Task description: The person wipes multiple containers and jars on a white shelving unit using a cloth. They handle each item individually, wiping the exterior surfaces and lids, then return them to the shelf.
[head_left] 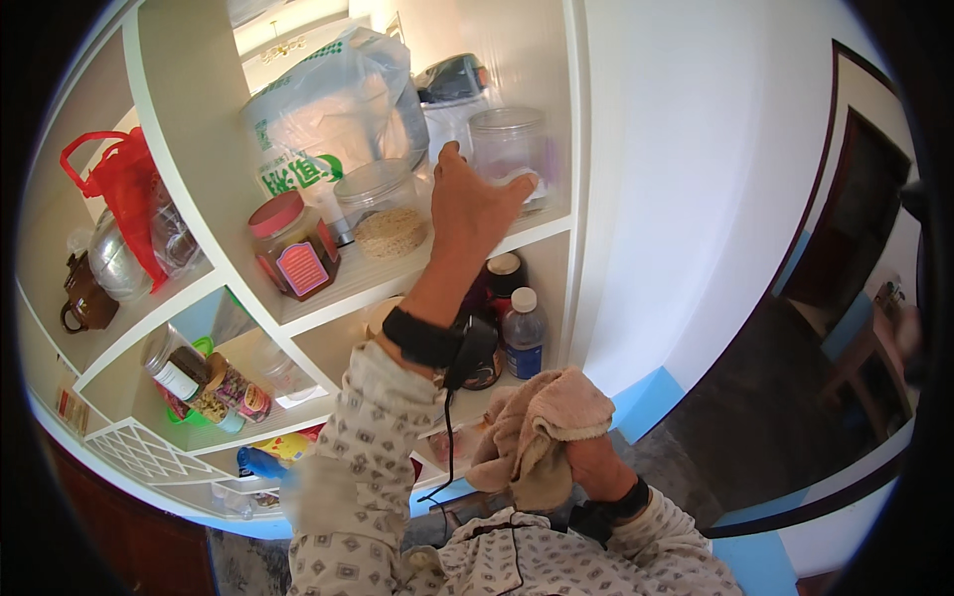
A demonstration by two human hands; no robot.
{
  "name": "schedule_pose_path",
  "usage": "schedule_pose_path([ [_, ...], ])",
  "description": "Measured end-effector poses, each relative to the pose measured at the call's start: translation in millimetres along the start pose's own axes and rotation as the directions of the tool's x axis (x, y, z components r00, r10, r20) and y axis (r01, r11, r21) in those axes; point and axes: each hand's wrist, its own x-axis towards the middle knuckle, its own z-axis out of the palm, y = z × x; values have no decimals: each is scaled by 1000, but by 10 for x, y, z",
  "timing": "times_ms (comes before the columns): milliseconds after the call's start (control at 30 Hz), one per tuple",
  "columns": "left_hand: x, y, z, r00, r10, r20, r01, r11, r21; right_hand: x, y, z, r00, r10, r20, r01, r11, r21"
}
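Observation:
My left hand [473, 201] reaches into the upper shelf compartment with its thumb and fingers spread. It is in front of a clear plastic jar [509, 141]; whether it touches the jar I cannot tell. Left of the hand stands another clear jar [381, 216], part-filled with a pale tan, grainy material. A jar with a red lid [293, 246] and dark contents sits farther left. Down by my body, my right hand [602, 465] grips a bunched beige-pink cloth [540, 432]. Both wrists wear black straps.
White shelving [425, 290] fills the left and middle. A large printed plastic bag [335, 112] stands behind the jars. Below are a white-capped bottle [524, 335] and dark containers. A red bag [130, 186] and brown pot [89, 294] occupy the left compartment. A dark cable [449, 439] hangs from my left wrist.

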Motion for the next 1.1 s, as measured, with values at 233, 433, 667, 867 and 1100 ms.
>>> schedule_pose_path([
  [233,256,20,101,914,-112,389,209,953,-218,-214,-14,-300,985,19,-172,-35,995,-89],
  [433,-33,298,-298,974,33,224,47,938,-343,-96,-401,-302,974,38,-224,9,979,206],
  [667,-1020,159,-929,927,274,257,-147,894,-424,364,-1075,-92,879,-460,-127,426,875,-229],
  [867,-1623,-110,-1228,827,98,554,112,936,-333,410,-1285,246,718,-564,408,658,360,-661],
  [1100,-1748,-532,-1515,614,298,731,68,903,-425,487,-810,304,647,-318,693,763,261,-591],
])
